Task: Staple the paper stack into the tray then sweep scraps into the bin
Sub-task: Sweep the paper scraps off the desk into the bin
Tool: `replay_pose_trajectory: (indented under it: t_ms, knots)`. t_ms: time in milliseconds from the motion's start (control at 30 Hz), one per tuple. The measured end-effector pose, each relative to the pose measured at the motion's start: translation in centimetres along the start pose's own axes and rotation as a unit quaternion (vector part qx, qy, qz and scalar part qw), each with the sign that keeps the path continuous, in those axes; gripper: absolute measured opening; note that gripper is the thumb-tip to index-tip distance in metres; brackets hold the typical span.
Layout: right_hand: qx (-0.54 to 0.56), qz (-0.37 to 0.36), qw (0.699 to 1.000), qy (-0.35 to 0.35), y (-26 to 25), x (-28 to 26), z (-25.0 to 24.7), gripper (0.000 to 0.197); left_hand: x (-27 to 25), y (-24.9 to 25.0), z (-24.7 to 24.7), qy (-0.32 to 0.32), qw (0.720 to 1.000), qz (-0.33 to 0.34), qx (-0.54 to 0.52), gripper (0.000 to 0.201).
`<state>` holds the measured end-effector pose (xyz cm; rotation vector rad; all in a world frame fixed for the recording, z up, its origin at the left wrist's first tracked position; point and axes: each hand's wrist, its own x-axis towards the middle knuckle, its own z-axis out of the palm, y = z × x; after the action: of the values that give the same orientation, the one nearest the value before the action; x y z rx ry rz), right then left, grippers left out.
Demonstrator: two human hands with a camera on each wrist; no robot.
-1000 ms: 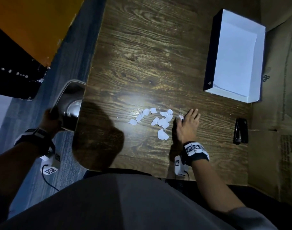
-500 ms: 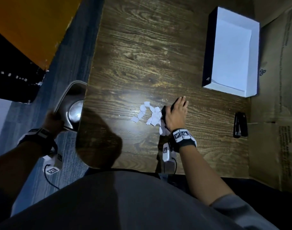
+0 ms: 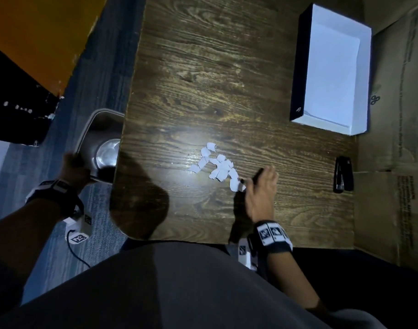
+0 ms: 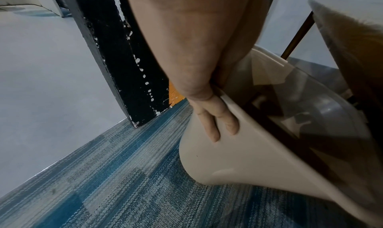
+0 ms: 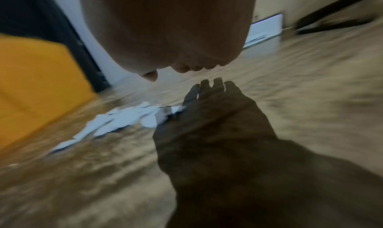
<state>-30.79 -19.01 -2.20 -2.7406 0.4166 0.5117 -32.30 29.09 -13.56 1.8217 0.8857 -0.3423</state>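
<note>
Your right hand (image 3: pixel 260 193) is flat and relaxed, fingers straight, edge down on the worktop (image 3: pixel 227 67) just right of the scraps (image 3: pixel 218 168), touching the nearest piece. Nothing gripped there. Your left hand (image 3: pixel 72 166) is curled round the near rim of the bin (image 3: pixel 94 129), thumb over the lip and fingers on the outside wall, holding it against the worktop's left edge with its mouth partly tucked under.

What I'd watch: the scraps are light and loose, so a fast swipe will probably fan them out or flip a few over your hand instead of herding them. There's a long stretch of bare wood between the pile and the left edge, plenty of room to lose stragglers. The bin only covers a short bit of that edge, so if your sweep drifts toward you or away, bits likely go onto the carpet (image 3: pixel 101 67). If the bin sags, there's a gap too.

Room-wise you're fine: nothing sits between pile and bin. Stapler (image 3: pixel 343 174) is off by the right edge, tray (image 3: pixel 300 67) is back right with the stapled stack (image 3: pixel 331 77) in it, both well clear, cardboard (image 3: pixel 393 138) beyond them
</note>
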Motion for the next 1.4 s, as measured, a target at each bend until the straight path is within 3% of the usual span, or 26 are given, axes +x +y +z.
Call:
replay_pose_trajectory:
  t_ms: [100, 200, 333, 400, 467, 533, 600, 667, 733, 767, 900, 1000, 1133, 1267, 1400]
  knots:
    - [0.013, 0.128, 0.992, -0.002, 3.2, -2.7, 1.1, 0.071, 0.5, -0.7, 0.0, -0.014, 1.0, 0.022, 0.016, 0.039]
    - [0.024, 0.173, 0.985, -0.006, 0.7, -3.5, 2.9, 0.077, -0.1, -0.3, 0.3, -0.023, 1.0, 0.017, 0.011, 0.026]
    - [0.053, 0.093, 0.994, -0.01, -6.1, -3.2, 4.9, 0.076, -1.7, 1.5, 0.8, -0.059, 0.997, 0.049, -0.022, 0.022]
    - [0.062, 0.037, 0.997, -0.025, -8.8, -3.3, 5.6, 0.074, -2.3, 2.0, 1.0, -0.062, 0.995, 0.071, -0.044, 0.033]
    - [0.089, 0.004, 0.995, -0.038, -10.0, -3.4, 5.6, 0.073, -2.9, 2.7, 1.2, -0.071, 0.994, 0.063, -0.057, 0.033]
    - [0.106, -0.013, 0.994, -0.026, -9.1, -3.2, 4.8, 0.071, -3.1, 3.2, 1.4, -0.06, 0.994, 0.065, -0.057, 0.047]
    - [0.087, 0.005, 0.996, 0.019, -6.2, -3.0, 3.7, 0.071, -1.5, 1.8, 1.0, -0.044, 0.995, 0.08, -0.029, 0.029]
    - [0.066, 0.083, 0.993, 0.047, -2.4, -2.8, 2.7, 0.073, 0.0, 0.2, 0.9, -0.029, 0.997, 0.068, 0.031, 0.015]
    - [0.054, 0.144, 0.987, 0.034, -0.3, -2.8, 2.4, 0.073, 1.4, -1.2, 0.6, -0.017, 0.998, 0.051, 0.044, 0.016]
    - [0.047, 0.138, 0.989, 0.023, -0.5, -2.7, 2.6, 0.073, 2.0, -2.0, 0.5, -0.014, 0.998, 0.045, 0.037, 0.017]
    - [0.035, 0.007, 0.999, -0.009, -6.5, -1.8, 4.7, 0.074, 0.9, -0.9, 0.7, -0.003, 1.0, 0.013, 0.027, 0.017]
    - [0.037, -0.042, 0.998, -0.032, -11.1, -1.5, 5.9, 0.073, -1.3, 1.2, 1.3, -0.001, 1.0, 0.005, -0.013, 0.032]
    - [0.048, -0.128, 0.989, -0.059, -13.2, -1.6, 6.3, 0.07, -2.8, 2.7, 1.5, 0.015, 0.998, 0.017, -0.058, 0.042]
    - [0.062, -0.088, 0.994, -0.003, -11.1, 0.6, 4.3, 0.071, -2.5, 2.1, 1.1, 0.015, 0.997, 0.035, -0.06, 0.04]
    - [0.035, -0.041, 0.998, -0.01, -11.1, 3.6, 3.7, 0.072, -0.5, -0.9, 0.2, 0.036, 0.997, 0.005, -0.062, 0.031]
